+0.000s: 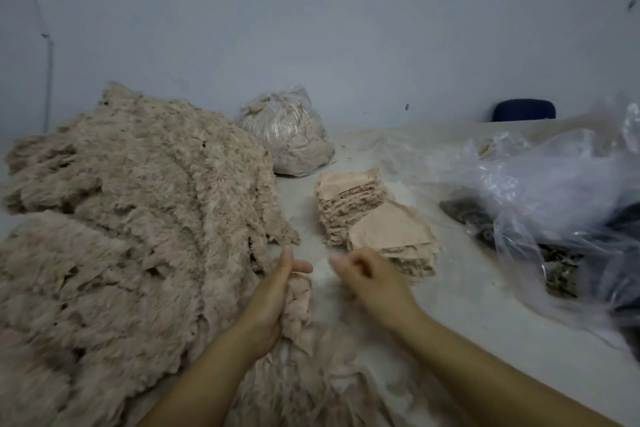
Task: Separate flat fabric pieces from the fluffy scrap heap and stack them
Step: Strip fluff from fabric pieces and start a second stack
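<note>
Against a pale blue-grey wall (pixel 311 28), a pale table top (pixel 450 315). Across the left half of it, a big fluffy beige scrap heap (pixel 131 211), shaggy, lumpy, reaching the near edge. On the right, crumpled clear plastic sheeting (pixel 554 191) over dark scraps (pixel 561 267), partly hidden. Behind the heap, toward the wall, a tied clear bag of beige scraps (pixel 287 135). Beyond the table at far right, a dark blue chair back (pixel 524 110). At centre, just right of the heap, two touching stacks of flat beige fabric pieces: farther stack (pixel 346 198), nearer stack (pixel 394 239), edges ragged, top pieces smooth. Near the front, between heap and stacks, left hand (pixel 273 302), thumb up, fingers curled round a bunched beige fabric piece (pixel 299 308) hanging down onto the heap's near fringe. Beside it, apart, right hand (pixel 363 277), blurred, fingers curled in; anything pinched there impossible to tell. Just in front of the nearer stack, that hand.
</note>
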Motion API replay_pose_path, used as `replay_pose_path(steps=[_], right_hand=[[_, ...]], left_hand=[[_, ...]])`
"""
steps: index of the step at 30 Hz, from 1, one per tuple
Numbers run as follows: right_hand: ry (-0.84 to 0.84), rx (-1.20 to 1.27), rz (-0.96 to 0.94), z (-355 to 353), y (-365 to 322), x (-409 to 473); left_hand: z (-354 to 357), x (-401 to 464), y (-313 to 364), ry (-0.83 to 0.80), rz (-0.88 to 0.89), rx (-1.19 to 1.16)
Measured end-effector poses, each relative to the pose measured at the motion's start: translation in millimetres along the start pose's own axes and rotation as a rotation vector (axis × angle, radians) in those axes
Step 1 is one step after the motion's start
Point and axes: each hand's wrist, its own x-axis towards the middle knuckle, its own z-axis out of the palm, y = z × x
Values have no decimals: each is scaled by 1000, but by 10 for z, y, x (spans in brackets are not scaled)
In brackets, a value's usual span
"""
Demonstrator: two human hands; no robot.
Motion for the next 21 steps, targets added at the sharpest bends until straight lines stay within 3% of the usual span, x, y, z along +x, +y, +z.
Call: replay_pose_path(steps=[3,6,8,14,17,21], right_hand=[[-227,198,238,284,51,-158],[-133,425,264,231,80,-109],[-38,418,232,152,116,-75],[65,431,149,39,166,-87],[121,486,162,12,153,-51],[173,625,206,-10,190,-9]], left_hand=[[-8,-68,-20,-82,34,-11],[-54,-114,-15,-176,35,-132],[-97,-109,-7,-211,41,-87],[-171,-92,80,-176,253,648],[-240,-124,151,-167,356,863],[-396,-258,287,-164,686,1096]])
